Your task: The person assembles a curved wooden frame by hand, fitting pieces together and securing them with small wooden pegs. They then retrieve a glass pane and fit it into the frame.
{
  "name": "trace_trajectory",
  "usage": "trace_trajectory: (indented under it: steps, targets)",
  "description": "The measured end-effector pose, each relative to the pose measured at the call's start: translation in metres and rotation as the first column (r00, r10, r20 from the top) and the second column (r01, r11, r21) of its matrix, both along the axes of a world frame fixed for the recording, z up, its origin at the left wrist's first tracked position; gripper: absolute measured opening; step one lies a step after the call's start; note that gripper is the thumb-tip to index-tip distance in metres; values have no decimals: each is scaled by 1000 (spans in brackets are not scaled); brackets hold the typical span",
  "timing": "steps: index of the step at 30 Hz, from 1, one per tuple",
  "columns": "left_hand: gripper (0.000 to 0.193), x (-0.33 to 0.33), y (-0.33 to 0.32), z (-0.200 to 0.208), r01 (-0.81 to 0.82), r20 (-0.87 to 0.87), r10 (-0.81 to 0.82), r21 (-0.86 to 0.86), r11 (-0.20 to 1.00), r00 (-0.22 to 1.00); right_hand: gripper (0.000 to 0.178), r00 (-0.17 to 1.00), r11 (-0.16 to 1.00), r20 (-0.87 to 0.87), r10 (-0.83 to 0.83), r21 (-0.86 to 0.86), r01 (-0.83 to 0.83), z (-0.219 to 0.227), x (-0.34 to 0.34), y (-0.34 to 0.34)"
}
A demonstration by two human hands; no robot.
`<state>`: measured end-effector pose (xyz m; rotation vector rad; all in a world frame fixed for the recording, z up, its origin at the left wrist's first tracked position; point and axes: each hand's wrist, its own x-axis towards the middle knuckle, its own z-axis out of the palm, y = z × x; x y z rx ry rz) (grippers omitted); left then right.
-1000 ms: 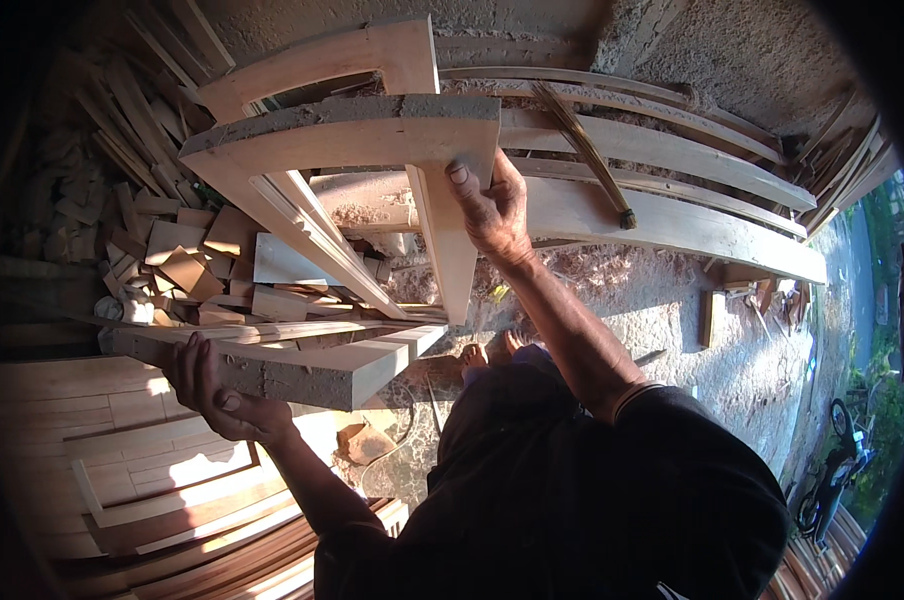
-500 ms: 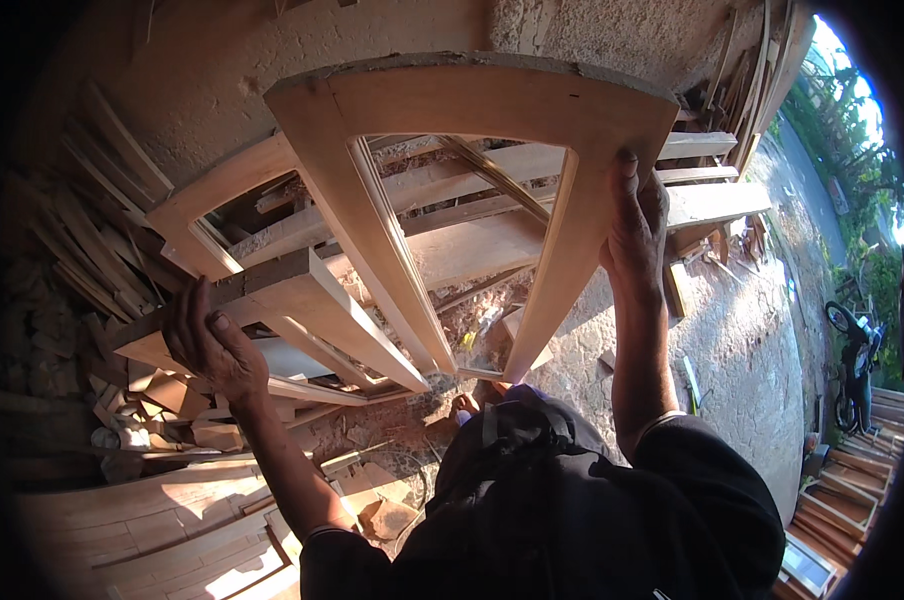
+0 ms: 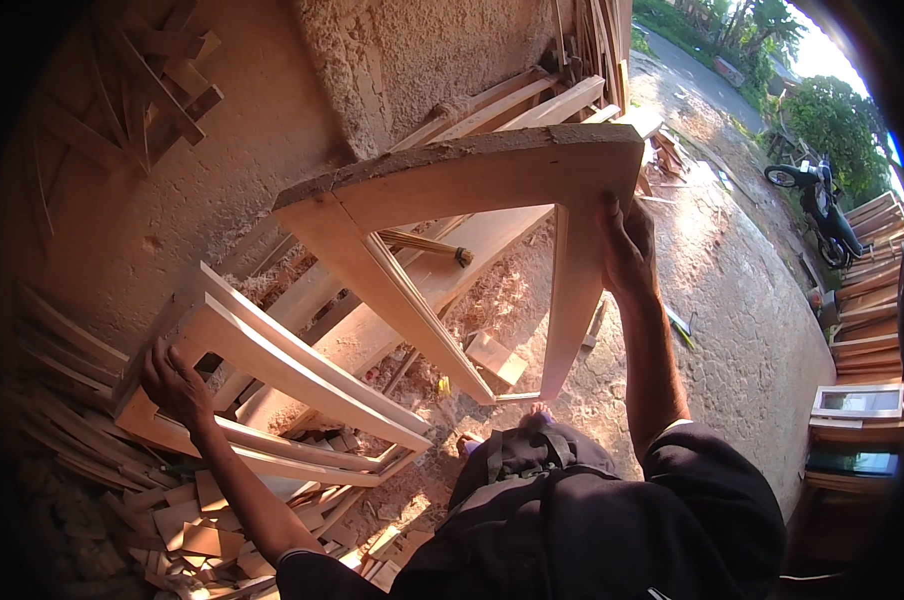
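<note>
My right hand (image 3: 630, 250) is closed on the right side of a fan-shaped wooden frame (image 3: 452, 180), thumb on its face. This frame has a curved, rough top edge and one wedge-shaped opening, and narrows toward my body. My left hand (image 3: 177, 385) is closed around the wide outer end of a second wedge-shaped wooden frame (image 3: 312, 375) at the left. Its long bars run toward the right, and another bar lies close along it; whether that belongs to a separate frame I cannot tell. The fingertips of both hands are partly hidden.
Long planks (image 3: 372, 335) lie behind the frames, with a bundle of thin sticks (image 3: 427, 245) on them. Wood offcuts (image 3: 212, 540) cover the lower left. Strips lean against the wall. At right are a motorbike (image 3: 822, 210) and stacked wooden frames (image 3: 872, 330).
The view has swung round, bringing more wall and ground into sight. Both hands keep their grip. The left frame now appears more steeply tilted, its narrow end still near the fan-shaped frame.
</note>
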<state>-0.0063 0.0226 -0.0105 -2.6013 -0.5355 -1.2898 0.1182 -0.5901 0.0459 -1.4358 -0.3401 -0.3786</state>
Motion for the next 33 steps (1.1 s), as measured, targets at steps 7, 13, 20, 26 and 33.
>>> trace_trajectory:
  steps: [7,13,20,26,33]
  targets:
    - [49,12,-34,14,-102,53,106,-72,992,993,47,999,993,1,47,111,-46,-10,-4,-66]
    - [83,61,-230,-94,548,154,-748,-776,313,646,47,980,938,-35,196,299,-177,-34,11,-126]
    - [78,73,-437,-101,163,633,-682,-766,-622,367,53,982,901,6,191,396,-178,-70,40,-206]
    - [65,52,-528,-42,376,472,-769,-869,-322,431,65,808,762,204,-553,-270,589,-19,47,-234]
    - [54,50,-557,-49,326,234,-846,-943,-75,480,49,748,759,620,237,-599,256,4,33,-209]
